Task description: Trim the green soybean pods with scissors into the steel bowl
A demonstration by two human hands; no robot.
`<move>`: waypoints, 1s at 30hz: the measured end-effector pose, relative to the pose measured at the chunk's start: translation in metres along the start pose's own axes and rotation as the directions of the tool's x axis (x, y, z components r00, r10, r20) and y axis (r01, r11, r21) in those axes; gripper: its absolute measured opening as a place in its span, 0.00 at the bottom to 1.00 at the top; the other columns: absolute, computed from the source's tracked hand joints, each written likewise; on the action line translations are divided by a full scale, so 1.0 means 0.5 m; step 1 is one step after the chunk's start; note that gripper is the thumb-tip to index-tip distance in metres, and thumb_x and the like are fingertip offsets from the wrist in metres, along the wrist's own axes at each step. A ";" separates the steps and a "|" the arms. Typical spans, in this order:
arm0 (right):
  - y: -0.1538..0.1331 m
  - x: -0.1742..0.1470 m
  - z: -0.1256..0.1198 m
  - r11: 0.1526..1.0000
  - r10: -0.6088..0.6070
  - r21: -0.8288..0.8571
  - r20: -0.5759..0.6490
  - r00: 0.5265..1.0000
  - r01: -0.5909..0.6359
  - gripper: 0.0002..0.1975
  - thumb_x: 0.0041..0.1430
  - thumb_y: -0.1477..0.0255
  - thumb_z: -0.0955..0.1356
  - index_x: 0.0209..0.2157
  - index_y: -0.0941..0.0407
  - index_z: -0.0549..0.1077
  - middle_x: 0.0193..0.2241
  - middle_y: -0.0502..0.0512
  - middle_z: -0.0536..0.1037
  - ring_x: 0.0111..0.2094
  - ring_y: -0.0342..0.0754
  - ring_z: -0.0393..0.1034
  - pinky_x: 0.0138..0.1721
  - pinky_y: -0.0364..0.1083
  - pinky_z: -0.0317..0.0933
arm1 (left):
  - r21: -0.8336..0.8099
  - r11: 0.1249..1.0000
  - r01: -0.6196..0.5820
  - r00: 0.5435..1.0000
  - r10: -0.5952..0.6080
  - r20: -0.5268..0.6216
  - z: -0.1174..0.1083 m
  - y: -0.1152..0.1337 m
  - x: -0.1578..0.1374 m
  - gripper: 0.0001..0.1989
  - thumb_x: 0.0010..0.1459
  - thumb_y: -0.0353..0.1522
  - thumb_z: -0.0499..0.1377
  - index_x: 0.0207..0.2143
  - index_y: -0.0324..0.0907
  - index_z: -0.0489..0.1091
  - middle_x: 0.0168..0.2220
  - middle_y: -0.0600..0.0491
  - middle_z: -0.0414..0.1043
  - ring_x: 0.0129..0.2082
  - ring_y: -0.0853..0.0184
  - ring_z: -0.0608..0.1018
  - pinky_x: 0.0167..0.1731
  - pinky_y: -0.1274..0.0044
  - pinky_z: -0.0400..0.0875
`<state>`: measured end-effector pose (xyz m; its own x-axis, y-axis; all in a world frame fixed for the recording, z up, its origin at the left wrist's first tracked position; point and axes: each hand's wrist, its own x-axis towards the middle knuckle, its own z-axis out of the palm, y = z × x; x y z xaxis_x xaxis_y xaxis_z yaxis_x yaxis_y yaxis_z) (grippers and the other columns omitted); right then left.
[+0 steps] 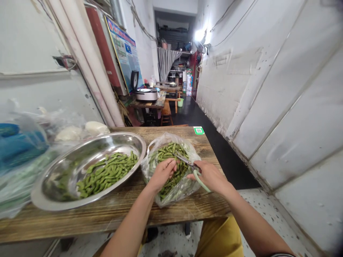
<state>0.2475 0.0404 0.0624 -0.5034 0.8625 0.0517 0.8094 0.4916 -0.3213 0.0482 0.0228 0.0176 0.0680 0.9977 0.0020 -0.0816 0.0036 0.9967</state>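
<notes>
My right hand (210,175) grips a pair of scissors (198,176) by its pale green handles, the blades reaching left over the pods. Close to the blade tips is my left hand (164,174), its fingers pinched together over the bag; a bit of green shows at the fingertips, most likely a pod, but it is largely hidden. Beneath both hands a clear plastic bag (193,151) lies wide open, full of green soybean pods (171,149). To the left stands a large oval steel basin (142,142) with more green pods (107,175) spread across its bottom.
The wooden table (128,214) carries everything. Plastic bags (24,153) crowd its left end, beside the basin. A green QR-code card (198,130) lies at the far right corner. Farther back, a rice cooker (146,95) with a raised lid stands on another table. A white wall runs along the right.
</notes>
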 end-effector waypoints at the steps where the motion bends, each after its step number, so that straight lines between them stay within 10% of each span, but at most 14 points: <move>1: 0.001 0.000 0.000 1.000 -0.004 0.010 0.000 1.000 0.004 0.22 0.57 0.52 0.65 0.39 0.58 0.71 0.31 0.56 0.73 0.30 0.47 0.67 0.29 0.42 0.50 | 0.008 1.000 0.000 1.000 0.000 0.009 -0.001 0.002 -0.002 0.18 0.55 0.46 0.56 0.25 0.40 0.63 0.20 0.61 0.55 0.16 0.77 0.52 0.16 0.82 0.45; 19: 0.005 -0.010 0.009 0.999 -0.015 0.053 0.113 0.994 0.009 0.18 0.56 0.55 0.67 0.31 0.57 0.75 0.27 0.57 0.77 0.31 0.50 0.71 0.29 0.42 0.52 | 0.157 0.977 0.141 0.988 -0.148 0.038 -0.011 0.002 -0.016 0.18 0.49 0.45 0.61 0.31 0.39 0.71 0.15 0.64 0.48 0.15 0.77 0.50 0.16 0.81 0.41; 25: 0.011 -0.014 0.001 0.994 -0.034 0.108 0.034 0.999 0.030 0.19 0.56 0.55 0.67 0.35 0.57 0.73 0.31 0.57 0.76 0.32 0.49 0.70 0.30 0.42 0.52 | -0.200 0.975 0.097 0.989 -0.116 -0.088 -0.018 0.001 -0.010 0.17 0.44 0.39 0.67 0.30 0.37 0.68 0.21 0.58 0.66 0.13 0.82 0.53 0.13 0.85 0.45; 30: 0.003 -0.021 -0.005 0.986 -0.072 0.152 0.041 0.997 0.065 0.20 0.56 0.54 0.67 0.38 0.57 0.71 0.32 0.56 0.74 0.32 0.48 0.68 0.31 0.42 0.53 | -0.583 0.805 0.105 0.978 -0.189 -0.085 -0.005 0.001 -0.013 0.11 0.45 0.28 0.67 0.27 0.35 0.66 0.28 0.52 0.70 0.14 0.85 0.56 0.12 0.90 0.48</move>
<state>0.2548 0.0322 0.0639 -0.5724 0.8192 0.0356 0.7197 0.5228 -0.4569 0.0453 0.0164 0.0180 -0.0030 0.9810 -0.1938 -0.6387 0.1472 0.7553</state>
